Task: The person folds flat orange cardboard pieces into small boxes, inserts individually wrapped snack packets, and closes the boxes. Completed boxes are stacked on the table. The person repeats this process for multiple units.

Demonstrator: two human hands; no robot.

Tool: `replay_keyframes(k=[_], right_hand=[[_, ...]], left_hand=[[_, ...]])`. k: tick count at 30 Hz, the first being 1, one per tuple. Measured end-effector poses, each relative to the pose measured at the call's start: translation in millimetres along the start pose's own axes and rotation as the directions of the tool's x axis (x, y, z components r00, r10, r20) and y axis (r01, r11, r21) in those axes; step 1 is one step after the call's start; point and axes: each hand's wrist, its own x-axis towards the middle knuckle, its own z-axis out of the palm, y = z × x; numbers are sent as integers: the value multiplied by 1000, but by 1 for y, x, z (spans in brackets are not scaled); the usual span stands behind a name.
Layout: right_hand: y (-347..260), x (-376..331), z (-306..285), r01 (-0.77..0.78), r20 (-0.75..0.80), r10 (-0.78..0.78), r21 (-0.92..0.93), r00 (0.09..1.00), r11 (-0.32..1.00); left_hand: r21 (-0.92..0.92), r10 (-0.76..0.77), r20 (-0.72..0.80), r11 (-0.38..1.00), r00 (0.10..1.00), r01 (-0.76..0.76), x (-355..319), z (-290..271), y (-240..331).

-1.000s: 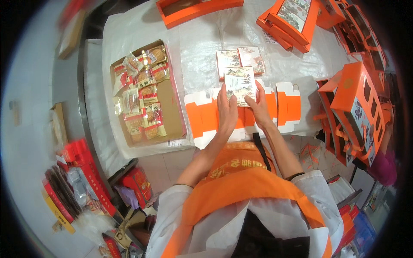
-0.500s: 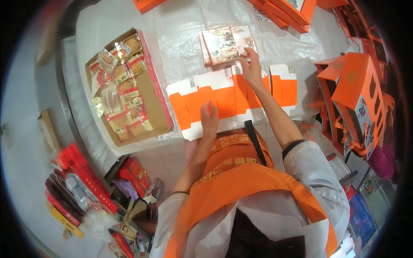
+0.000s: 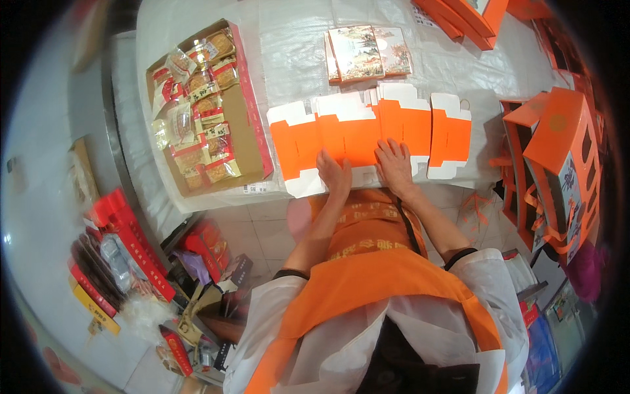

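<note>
A flat, unfolded orange and white cardboard box blank (image 3: 354, 134) lies near the front edge of the table covered in white plastic (image 3: 289, 59). My left hand (image 3: 335, 176) rests palm down on its near edge, fingers apart. Just to the right, my right hand (image 3: 395, 167) presses flat on the same blank. Neither hand grips anything. Beyond the blank lies a small stack of square picture-printed boxes (image 3: 367, 52).
A shallow cardboard tray (image 3: 246, 121) of wrapped pastries sits at the table's left. Assembled orange gift boxes (image 3: 558, 151) stand on the right, more at the back right (image 3: 459, 13). Red packages and clutter (image 3: 125, 249) cover the floor at the left.
My hands were at the picture-printed boxes, which now lie farther back on the table. Both hands came down to the orange blank; the right hand moved back toward me to rest beside the left.
</note>
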Motion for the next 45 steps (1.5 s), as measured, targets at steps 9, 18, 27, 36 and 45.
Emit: replay_keyframes(k=[9, 18, 27, 36, 45], right_hand=[[-10, -4, 4, 54, 4, -54, -71, 999, 996], [-12, -6, 6, 49, 62, -42, -124, 997, 991], [-10, -7, 9, 55, 49, -48, -155, 998, 986], [-7, -7, 10, 43, 32, -38, -159, 999, 986], [-6, -8, 11, 40, 21, -38, -140, 999, 989]], left_hand=[[-98, 61, -43, 993, 997, -65, 5, 14, -5], [-113, 84, -35, 990, 996, -88, -7, -8, 11], [-282, 86, 48, 957, 995, -70, -9, -1, 14], [-15, 151, 34, 988, 988, -151, 79, -13, 3], [7, 188, 51, 982, 981, -188, 81, -17, 6]])
